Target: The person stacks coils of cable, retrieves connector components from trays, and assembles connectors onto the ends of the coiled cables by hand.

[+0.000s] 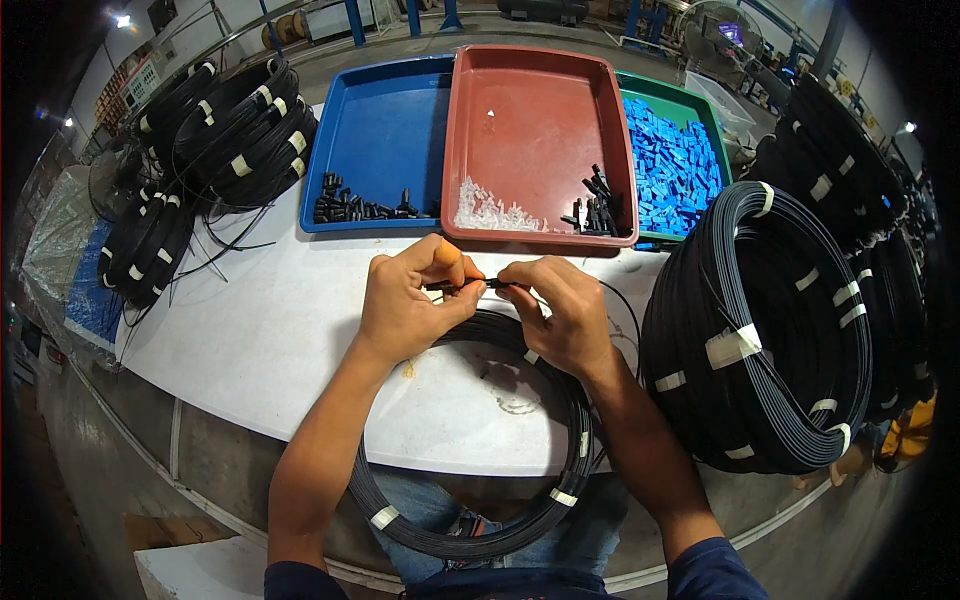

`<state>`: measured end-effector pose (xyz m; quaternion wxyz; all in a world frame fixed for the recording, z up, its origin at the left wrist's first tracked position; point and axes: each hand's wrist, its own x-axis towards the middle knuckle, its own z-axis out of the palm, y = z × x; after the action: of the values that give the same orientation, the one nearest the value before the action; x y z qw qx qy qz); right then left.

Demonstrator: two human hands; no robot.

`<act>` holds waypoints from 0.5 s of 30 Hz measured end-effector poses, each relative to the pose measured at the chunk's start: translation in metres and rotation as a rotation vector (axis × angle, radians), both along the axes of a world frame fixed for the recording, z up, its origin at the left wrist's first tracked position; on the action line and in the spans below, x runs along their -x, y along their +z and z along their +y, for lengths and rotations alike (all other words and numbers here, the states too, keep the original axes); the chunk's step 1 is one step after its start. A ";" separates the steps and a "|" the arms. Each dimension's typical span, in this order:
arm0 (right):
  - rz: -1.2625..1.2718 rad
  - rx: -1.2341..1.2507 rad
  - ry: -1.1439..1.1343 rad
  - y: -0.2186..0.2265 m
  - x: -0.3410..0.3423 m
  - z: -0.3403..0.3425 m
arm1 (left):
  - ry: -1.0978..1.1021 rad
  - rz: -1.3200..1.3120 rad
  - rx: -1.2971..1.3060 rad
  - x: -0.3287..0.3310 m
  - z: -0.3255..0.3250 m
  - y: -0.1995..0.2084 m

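Close together above the white table (250, 330), my left hand (405, 305) and my right hand (565, 310) meet fingertip to fingertip. A small black cylindrical part (490, 283) shows between them. The left thumb and fingers pinch its left end, while the right fingers close on its right end, where a thin black cable (625, 300) seems to lead off. Fingers hide most of the part. Beneath my forearms, a coil of black cable (460, 546) with white tape bands rests partly on the table edge and partly over my lap.
Beyond my hands stand a blue tray (385, 115) with black fittings, a red tray (540, 120) with clear and black pieces, and a green tray (712, 108) of blue clips. Large cable coils (690, 330) rise at right; more coils (240, 140) stack at left.
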<state>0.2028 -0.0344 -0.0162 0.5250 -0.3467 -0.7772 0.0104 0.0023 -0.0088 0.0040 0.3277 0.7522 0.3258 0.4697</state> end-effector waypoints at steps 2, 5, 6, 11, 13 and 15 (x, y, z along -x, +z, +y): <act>0.022 -0.013 0.007 0.000 0.000 -0.001 | -0.030 -0.047 0.041 0.000 0.001 -0.002; 0.024 -0.069 0.012 0.000 -0.001 0.001 | -0.043 -0.094 0.110 0.000 0.000 0.000; 0.005 -0.113 0.011 0.000 -0.002 0.001 | -0.042 -0.094 0.110 0.001 -0.001 0.003; -0.024 -0.152 0.031 -0.002 -0.005 0.001 | -0.158 -0.066 0.436 0.003 0.000 0.009; -0.044 -0.160 0.040 0.000 -0.005 0.000 | -0.138 -0.099 0.448 0.001 -0.001 0.009; -0.076 -0.105 0.069 0.001 -0.001 -0.003 | -0.120 -0.130 0.461 0.000 -0.001 0.005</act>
<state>0.2043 -0.0371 -0.0155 0.5119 -0.2918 -0.8076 -0.0255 0.0028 -0.0102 0.0094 0.5380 0.6439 0.3575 0.4101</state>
